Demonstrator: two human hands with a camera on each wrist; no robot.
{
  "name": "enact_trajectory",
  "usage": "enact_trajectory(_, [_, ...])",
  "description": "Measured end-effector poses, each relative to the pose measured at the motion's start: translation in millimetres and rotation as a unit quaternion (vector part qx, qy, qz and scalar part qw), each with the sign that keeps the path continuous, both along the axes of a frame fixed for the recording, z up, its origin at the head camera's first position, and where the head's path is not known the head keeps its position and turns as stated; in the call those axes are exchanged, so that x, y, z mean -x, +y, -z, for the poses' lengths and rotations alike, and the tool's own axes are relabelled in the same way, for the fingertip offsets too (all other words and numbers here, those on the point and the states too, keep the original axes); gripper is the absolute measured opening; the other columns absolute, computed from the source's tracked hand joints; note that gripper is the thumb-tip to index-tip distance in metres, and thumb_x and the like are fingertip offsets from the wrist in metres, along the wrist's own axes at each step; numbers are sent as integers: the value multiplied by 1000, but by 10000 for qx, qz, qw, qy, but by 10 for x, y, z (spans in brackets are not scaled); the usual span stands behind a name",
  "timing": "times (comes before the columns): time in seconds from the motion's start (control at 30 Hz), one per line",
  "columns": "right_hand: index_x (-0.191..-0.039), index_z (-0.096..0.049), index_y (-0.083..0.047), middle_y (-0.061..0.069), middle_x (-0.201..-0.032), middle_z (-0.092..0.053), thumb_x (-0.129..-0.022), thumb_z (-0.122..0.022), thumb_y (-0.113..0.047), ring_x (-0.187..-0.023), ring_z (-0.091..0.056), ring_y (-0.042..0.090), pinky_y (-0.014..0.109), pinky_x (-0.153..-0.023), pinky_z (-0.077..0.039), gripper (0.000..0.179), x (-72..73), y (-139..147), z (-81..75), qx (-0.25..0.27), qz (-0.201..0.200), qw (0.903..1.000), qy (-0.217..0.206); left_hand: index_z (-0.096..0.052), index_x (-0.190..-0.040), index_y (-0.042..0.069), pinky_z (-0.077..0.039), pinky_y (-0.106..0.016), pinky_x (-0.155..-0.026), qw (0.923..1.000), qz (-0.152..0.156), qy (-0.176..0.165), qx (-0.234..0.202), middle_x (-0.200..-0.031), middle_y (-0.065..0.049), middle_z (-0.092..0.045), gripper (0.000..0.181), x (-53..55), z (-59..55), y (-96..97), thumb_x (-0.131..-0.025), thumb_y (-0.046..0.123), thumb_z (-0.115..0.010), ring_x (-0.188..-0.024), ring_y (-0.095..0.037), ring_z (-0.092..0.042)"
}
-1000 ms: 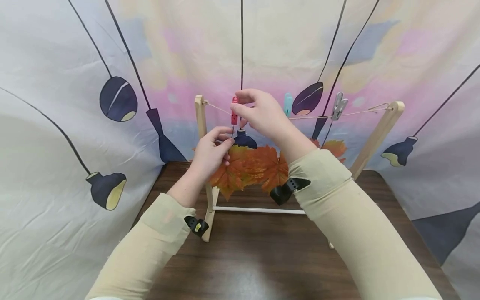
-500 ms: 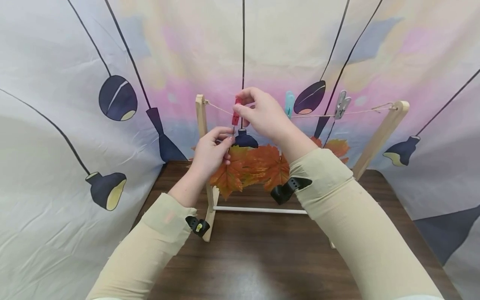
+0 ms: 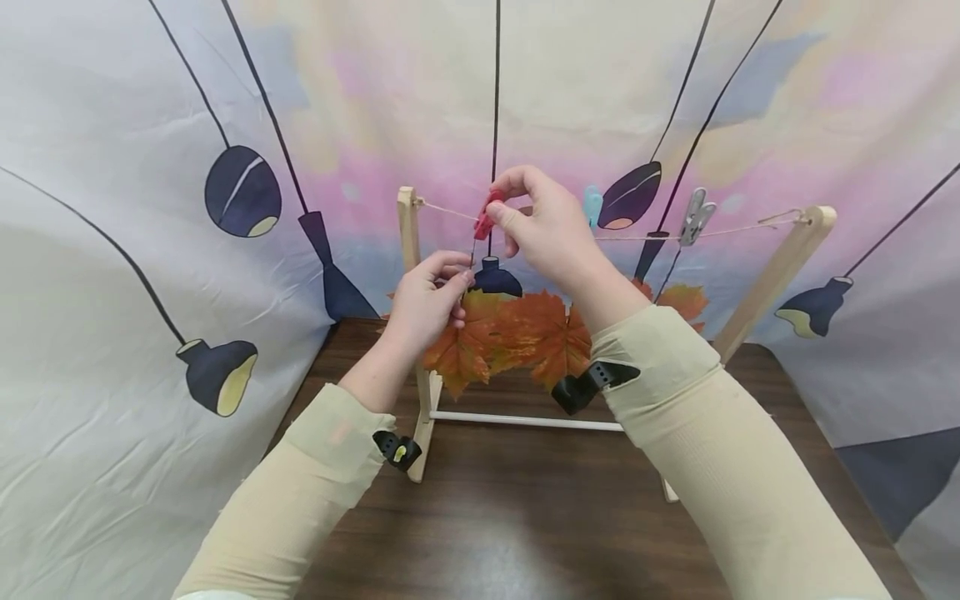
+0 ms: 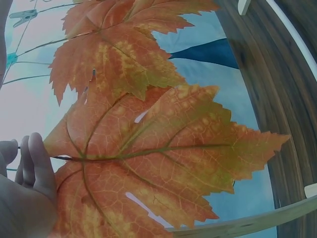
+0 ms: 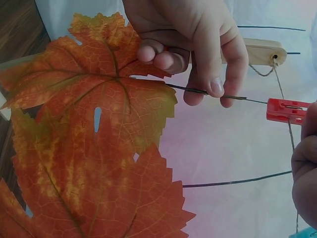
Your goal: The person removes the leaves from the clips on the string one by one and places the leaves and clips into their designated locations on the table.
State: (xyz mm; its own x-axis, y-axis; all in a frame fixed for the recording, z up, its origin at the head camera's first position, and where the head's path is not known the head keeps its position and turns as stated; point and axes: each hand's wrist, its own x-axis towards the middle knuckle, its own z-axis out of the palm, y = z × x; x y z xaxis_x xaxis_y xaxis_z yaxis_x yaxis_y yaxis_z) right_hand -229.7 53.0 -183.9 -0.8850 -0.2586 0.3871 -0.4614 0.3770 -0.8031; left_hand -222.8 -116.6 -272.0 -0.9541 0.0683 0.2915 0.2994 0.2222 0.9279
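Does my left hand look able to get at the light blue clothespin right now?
Probably not easily: the left hand pinches a leaf stem, and in the head view the right hand, holding the red clothespin, lies between it and the light blue clothespin.

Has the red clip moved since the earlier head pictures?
Yes. The red clip has tipped, its top leaning right, away from the left wooden post.

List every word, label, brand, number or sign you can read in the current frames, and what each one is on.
Readable text: none in any current view.
Yellow mark on the black left-wrist strap: too small to make out.
Red clothespin, orange leaves: no lettering visible.
Backdrop: painted lamps, no visible lettering.
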Motion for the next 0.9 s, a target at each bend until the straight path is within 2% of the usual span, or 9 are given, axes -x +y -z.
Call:
enact_trajectory(0.1, [-111, -52, -13, -2, -107, -53, -93, -58, -20, -62, -54, 29, 31, -62, -44, 20, -12, 8, -3, 220, 61, 9997, 97, -61, -116, 12, -53, -32, -50, 10000, 2, -3, -26, -97, -11, -60, 21, -1, 9, 2, -96, 16, -55, -51, -15, -53])
enact_trajectory(0.33, [-111, -54, -12, -3, -106, -56, -92, -59, -21, -59, -52, 25, 30, -57, -42, 21, -20, 15, -14, 645, 154, 9974, 289, -61, -114, 10, -52, -31, -49, 10000, 46, 22, -82, -102, -19, -59, 20, -16, 0, 5, -95, 16, -56, -50, -14, -52])
enact_trajectory(0.53, [-112, -53, -8, 0, -105, -56, -92, -59, -16, -58, -50, 25, 28, -54, -40, 23, -51, 26, -35, 943, 148, 9947, 371, -59, -114, 11, -52, -31, -49, 10000, 1, 26, -14, -100, -13, -59, 19, -25, -12, 11, -96, 17, -55, -51, -15, -52])
enact_trajectory(0.73, [-114, -52, -6, 3, -107, -55, -93, -58, -13, -57, -49, 25, 28, -55, -40, 23, -174, 38, -82, 993, 196, 9946, 212, -58, -114, 12, -52, -31, -48, 10000, -54, 36, 43, -99, -12, -59, 19, -44, -23, 28, -97, 18, -53, -51, -15, -52])
enact_trajectory(0.9, [-115, -52, -8, 1, -108, -55, -92, -59, -16, -57, -50, 24, 28, -56, -42, 26, -133, 79, -34, 955, 198, 9951, 153, -58, -114, 14, -52, -32, -49, 9999, -146, 13, 40, -98, -11, -59, 19, -99, -30, 19, -97, 18, -54, -51, -17, -52])
